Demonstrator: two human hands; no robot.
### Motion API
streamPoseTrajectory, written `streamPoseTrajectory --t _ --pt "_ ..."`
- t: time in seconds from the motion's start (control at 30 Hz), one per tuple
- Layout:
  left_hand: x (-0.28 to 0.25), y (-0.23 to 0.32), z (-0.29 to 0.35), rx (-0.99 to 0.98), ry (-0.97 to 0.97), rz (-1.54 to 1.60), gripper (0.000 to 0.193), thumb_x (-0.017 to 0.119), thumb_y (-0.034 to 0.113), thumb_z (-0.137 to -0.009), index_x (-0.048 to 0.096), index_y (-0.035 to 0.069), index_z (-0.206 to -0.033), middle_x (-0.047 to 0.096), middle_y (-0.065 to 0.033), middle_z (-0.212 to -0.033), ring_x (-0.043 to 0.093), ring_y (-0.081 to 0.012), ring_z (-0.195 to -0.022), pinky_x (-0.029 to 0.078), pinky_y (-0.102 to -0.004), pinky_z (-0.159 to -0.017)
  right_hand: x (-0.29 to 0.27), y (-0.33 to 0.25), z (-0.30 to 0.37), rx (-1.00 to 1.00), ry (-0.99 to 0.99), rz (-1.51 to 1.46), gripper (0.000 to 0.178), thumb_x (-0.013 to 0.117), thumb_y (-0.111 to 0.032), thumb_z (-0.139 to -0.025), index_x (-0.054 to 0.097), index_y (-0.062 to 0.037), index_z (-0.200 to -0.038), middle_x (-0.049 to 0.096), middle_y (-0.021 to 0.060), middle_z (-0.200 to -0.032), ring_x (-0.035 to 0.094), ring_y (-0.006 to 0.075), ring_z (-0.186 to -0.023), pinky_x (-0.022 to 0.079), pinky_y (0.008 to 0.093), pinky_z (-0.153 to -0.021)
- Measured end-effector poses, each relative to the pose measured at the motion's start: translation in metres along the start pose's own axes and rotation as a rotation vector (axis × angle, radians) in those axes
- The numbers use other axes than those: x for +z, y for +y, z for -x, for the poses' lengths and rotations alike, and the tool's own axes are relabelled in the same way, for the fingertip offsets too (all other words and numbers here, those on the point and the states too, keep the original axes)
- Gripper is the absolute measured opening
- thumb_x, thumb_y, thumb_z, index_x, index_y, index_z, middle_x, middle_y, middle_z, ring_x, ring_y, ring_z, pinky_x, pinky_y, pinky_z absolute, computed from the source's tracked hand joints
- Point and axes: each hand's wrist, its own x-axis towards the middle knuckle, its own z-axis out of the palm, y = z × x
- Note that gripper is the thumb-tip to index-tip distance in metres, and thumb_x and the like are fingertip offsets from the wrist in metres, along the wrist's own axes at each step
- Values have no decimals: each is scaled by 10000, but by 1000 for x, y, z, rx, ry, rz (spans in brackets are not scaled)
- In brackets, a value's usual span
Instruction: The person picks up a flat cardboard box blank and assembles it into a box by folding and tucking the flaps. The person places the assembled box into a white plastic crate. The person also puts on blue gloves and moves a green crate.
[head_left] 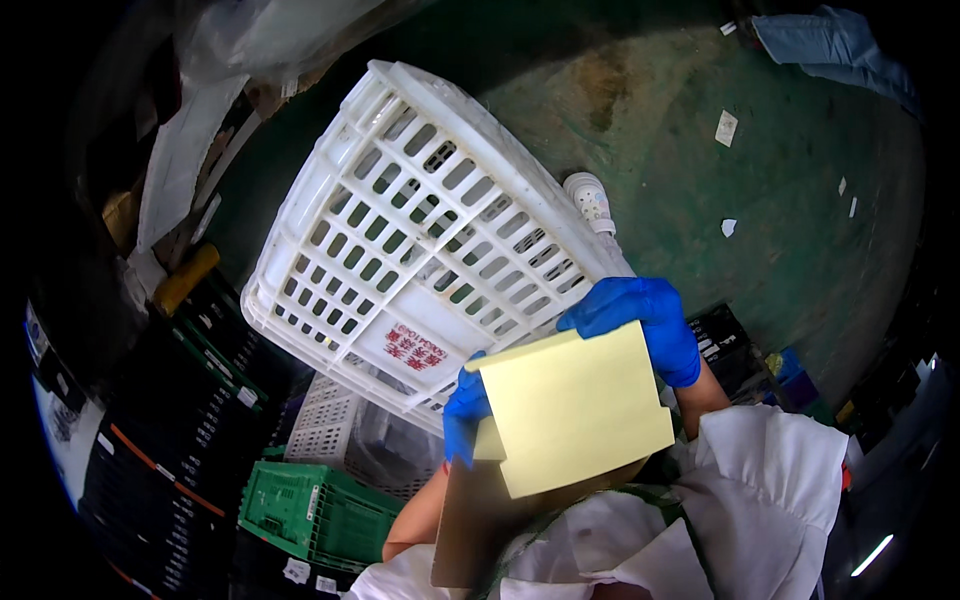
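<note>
Both of my hands wear blue gloves and grip a pale yellow card sheet with a folded upper edge and notched lower corners. My left hand is closed at its left side, with fingers partly hidden behind it. My right hand curls over its upper right corner. Below the sheet, close to my body, is a brown cardboard piece, mostly covered. Just beyond my hands a large white slotted plastic crate with red print stands tilted.
A green plastic crate and a smaller white perforated basket are at lower left. Black crates sit to my right. A white shoe shows beyond the large crate. Paper scraps lie on the green floor.
</note>
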Motion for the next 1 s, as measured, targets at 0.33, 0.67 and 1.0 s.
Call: streamPoseTrajectory --t 0.33,0.67,1.0 --pt "3 -4 10 410 286 -496 332 474 157 -798 519 -55 -1049 565 -154 -989 533 -217 -927 404 -321 -844 7 -23 -5 -172 -477 65 448 442 140 -519 634 -36 -884 586 90 -938 560 274 -906 445 349 -810" --pt "15 20 2 377 -83 -89 398 425 307 -834 625 -37 -830 571 -185 -983 490 -290 -977 354 -375 -882 23 -18 14 -293 -497 361 326 595 -12 -612 608 -152 -907 572 11 -992 565 206 -851 465 294 -684" --pt "18 -5 -5 435 59 -211 688 109 397 -880 633 -44 -810 611 -161 -877 488 -286 -917 338 -367 -892 0 -59 30 384 -557 244 834 686 -227 -619 237 -48 -1298 334 229 -1226 341 361 -1130 265 403 -955"
